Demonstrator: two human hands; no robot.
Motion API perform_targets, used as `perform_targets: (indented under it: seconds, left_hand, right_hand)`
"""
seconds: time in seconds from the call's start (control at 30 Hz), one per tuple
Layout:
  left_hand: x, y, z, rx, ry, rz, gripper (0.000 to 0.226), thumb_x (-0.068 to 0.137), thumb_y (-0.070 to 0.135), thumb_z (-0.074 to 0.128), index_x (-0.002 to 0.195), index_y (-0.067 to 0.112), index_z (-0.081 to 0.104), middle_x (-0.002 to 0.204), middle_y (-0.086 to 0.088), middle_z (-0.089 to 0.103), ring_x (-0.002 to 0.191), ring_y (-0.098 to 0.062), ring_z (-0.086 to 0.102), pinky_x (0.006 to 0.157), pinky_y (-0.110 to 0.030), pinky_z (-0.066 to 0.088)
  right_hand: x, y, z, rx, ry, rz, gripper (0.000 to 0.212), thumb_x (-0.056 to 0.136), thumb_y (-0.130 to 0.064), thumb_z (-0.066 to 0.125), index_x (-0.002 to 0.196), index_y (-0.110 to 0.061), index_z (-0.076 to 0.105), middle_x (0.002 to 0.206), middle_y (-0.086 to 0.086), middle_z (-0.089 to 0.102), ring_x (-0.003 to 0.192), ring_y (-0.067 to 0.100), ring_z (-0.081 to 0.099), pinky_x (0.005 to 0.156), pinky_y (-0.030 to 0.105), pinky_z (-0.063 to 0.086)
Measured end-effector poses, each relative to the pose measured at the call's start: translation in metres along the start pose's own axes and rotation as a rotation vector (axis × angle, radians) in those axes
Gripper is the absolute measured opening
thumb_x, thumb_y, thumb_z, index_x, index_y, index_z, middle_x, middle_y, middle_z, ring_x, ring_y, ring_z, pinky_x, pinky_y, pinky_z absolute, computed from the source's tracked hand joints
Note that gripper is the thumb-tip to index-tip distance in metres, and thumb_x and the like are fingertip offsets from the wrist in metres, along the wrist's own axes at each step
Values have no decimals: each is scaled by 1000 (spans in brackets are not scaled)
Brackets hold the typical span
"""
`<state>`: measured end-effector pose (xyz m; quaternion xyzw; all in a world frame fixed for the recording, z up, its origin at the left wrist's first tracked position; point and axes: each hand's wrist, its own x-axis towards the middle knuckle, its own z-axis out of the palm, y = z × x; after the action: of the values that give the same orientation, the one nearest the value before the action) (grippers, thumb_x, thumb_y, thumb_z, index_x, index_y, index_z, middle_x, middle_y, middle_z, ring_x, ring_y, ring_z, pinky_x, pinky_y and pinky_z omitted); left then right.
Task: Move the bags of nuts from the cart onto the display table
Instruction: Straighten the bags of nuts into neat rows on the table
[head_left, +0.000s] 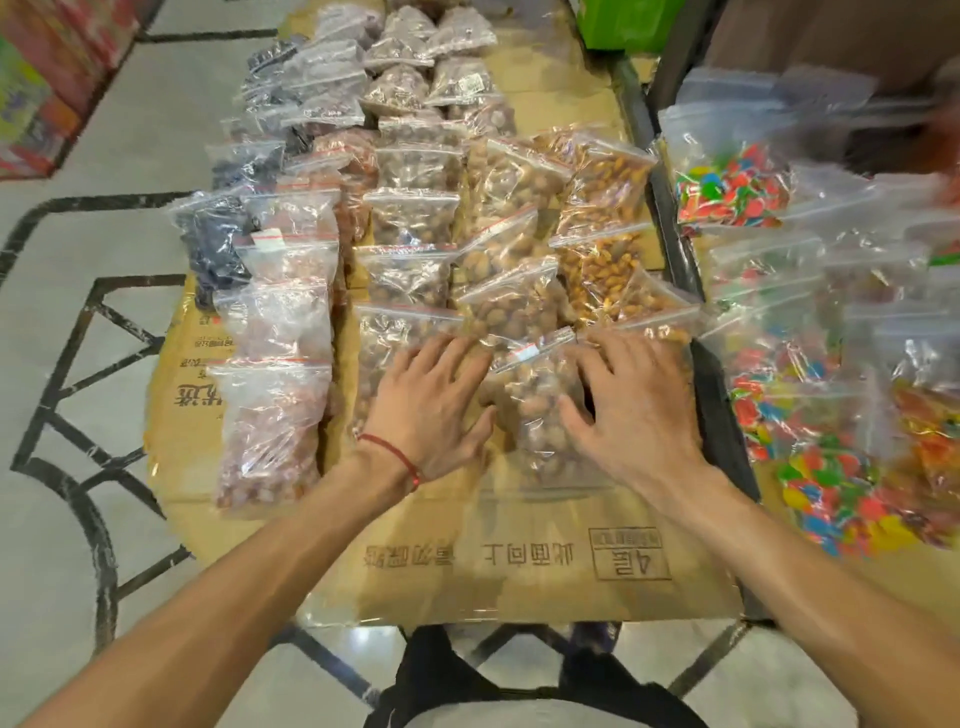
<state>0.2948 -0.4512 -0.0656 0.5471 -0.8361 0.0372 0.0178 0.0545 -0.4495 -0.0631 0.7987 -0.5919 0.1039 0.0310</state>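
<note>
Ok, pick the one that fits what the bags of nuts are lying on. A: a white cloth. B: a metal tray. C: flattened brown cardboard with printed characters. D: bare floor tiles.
C: the bags of nuts lie in rows on flattened brown cardboard, whose printed characters show on the bare strip nearest the person.

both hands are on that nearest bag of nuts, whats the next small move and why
Probably lift both hands off it. The nearest bag of nuts already lies flat on the cardboard, its zip edge overlapping the bag behind like the rest of its column. The left hand and right hand rest at its sides with fingers spread, gripping nothing.
</note>
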Motion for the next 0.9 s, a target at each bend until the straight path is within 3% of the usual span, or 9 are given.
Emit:
perform_targets:
  seconds: [0.17,0.4,0.63,0.9]
  left_hand:
    - [7,59,-13,11,-36,-160,62,92,54,45,141,17,53,144,-9,56,134,-32,49,106,-49,45]
    - [17,92,-33,18,-40,-282,57,95,52,44,140,18,52,144,-8,56,135,-32,50,105,-49,46]
    - [54,77,-39,26,7,-257,54,97,52,47,138,18,54,141,-5,57,129,-29,52,97,-46,50]
    - [130,25,-38,-53,67,-228,44,102,43,45,137,18,53,137,-5,58,124,-29,54,97,-47,51]
  right_hand:
    - [-7,58,-8,10,-85,-104,58,93,-51,50,134,-12,64,143,11,61,135,30,52,115,46,35]
    - [9,94,-18,23,-61,-219,52,98,-47,51,132,-11,66,138,11,63,133,30,52,120,46,32]
    - [45,99,-25,82,27,-193,47,97,-44,53,126,-10,68,130,11,66,127,31,57,115,46,36]
    - [111,89,-23,153,72,-51,40,101,-38,51,123,-10,70,127,9,68,121,29,59,109,45,43]
